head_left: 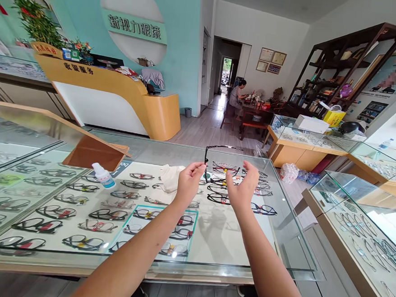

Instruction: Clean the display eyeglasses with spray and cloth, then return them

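My left hand [189,180] pinches a pair of dark-framed eyeglasses [206,154] above the glass display counter [231,255]. The glasses are turned side-on, with one temple reaching out to the right at the top. My right hand [242,188] is held to the right of them, thumb and fingers apart, with nothing in it. A white cloth [171,178] lies on the counter just left of my left hand. Farther left is a small white bottle with a blue label [103,176]. Rows of eyeglasses [108,214] show through the glass top.
A brown wooden-backed tilted panel [96,152], perhaps a mirror, stands at the left on the counter. More display cases [365,223] are at the right. Beyond are a yellow and white reception desk [159,114] and a person [236,97] seated at a table.
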`<act>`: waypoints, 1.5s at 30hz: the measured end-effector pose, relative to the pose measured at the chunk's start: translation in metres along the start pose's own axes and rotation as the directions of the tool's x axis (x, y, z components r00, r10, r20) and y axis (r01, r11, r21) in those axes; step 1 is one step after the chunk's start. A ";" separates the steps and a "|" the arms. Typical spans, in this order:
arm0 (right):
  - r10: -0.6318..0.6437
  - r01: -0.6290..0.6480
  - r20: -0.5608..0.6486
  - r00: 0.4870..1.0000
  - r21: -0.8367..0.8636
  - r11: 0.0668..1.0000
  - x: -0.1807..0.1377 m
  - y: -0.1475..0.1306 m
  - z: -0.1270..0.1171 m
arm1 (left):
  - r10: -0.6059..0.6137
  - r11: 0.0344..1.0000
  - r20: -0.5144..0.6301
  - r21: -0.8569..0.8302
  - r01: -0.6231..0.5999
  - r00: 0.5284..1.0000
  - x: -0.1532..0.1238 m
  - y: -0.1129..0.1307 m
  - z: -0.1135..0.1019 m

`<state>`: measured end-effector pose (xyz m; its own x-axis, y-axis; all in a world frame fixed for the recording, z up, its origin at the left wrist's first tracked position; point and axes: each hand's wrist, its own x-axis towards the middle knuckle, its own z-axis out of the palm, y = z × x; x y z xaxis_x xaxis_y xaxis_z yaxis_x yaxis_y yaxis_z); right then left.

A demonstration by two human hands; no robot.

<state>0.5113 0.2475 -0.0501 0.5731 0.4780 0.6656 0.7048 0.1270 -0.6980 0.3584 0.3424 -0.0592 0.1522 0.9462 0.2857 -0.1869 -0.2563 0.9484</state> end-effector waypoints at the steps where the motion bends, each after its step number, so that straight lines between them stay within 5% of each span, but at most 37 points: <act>1: -0.127 0.129 0.032 0.991 -0.063 0.990 -0.003 -0.006 -0.002 | 0.000 1.000 0.021 0.014 -0.001 1.000 -0.002 0.001 0.001; 4: -0.279 0.287 0.248 0.928 0.003 0.958 -0.012 -0.016 -0.002 | -0.016 0.999 0.123 0.036 0.012 0.992 -0.006 0.004 0.002; 7: -0.243 0.219 0.405 0.881 0.107 0.970 -0.017 -0.011 0.004 | -0.048 0.999 0.209 0.002 0.049 0.977 -0.007 0.006 0.002; 12: -0.169 0.104 0.501 0.849 0.155 0.982 -0.017 0.000 0.010 | -0.076 0.995 0.314 -0.043 0.095 0.946 -0.006 0.010 0.003; 14: -0.160 0.088 0.491 0.856 0.166 0.982 -0.017 0.000 0.009 | -0.020 1.000 0.346 0.008 0.018 0.938 -0.006 0.015 -0.002; 16: -0.163 0.086 0.481 0.861 0.180 0.980 -0.017 -0.002 0.008 | 0.138 0.968 0.261 0.169 -0.185 0.956 -0.002 0.025 -0.014; 18: -0.168 0.095 0.465 0.869 0.177 0.980 -0.017 -0.002 0.006 | 0.383 0.841 0.013 0.410 -0.354 0.924 0.008 0.035 -0.035; 20: -0.163 0.109 0.431 0.887 0.148 0.983 -0.016 -0.001 0.005 | 0.589 0.731 -0.302 0.595 -0.335 0.749 0.022 0.043 -0.065; 22: -0.155 0.109 0.410 0.899 0.133 0.985 -0.015 0.002 0.005 | 0.673 0.701 -0.503 0.668 -0.250 0.542 0.038 0.045 -0.096; 25: -0.147 0.094 0.412 0.899 0.147 0.985 -0.013 0.004 0.004 | 0.693 0.682 -0.592 0.724 -0.106 0.412 0.055 0.038 -0.132; 34: -0.102 0.052 0.441 0.892 0.126 0.991 -0.012 0.006 0.002 | 0.280 0.830 -0.918 0.378 0.410 0.280 0.075 0.006 -0.176; 41: -0.106 0.051 0.438 0.893 0.137 0.989 -0.013 0.008 0.003 | 0.140 0.851 -0.960 0.242 0.466 0.244 0.080 -0.016 -0.189; 45: -0.118 0.060 0.424 0.898 0.146 0.987 -0.012 0.009 0.002 | 0.142 0.873 -0.953 0.248 0.420 0.268 0.079 -0.016 -0.187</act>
<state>0.5100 0.2446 -0.0642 0.2543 0.7829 0.5677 0.6696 0.2811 -0.6875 0.1920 0.4577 -0.0775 -0.9107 0.4053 0.0800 0.1416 0.1241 0.9821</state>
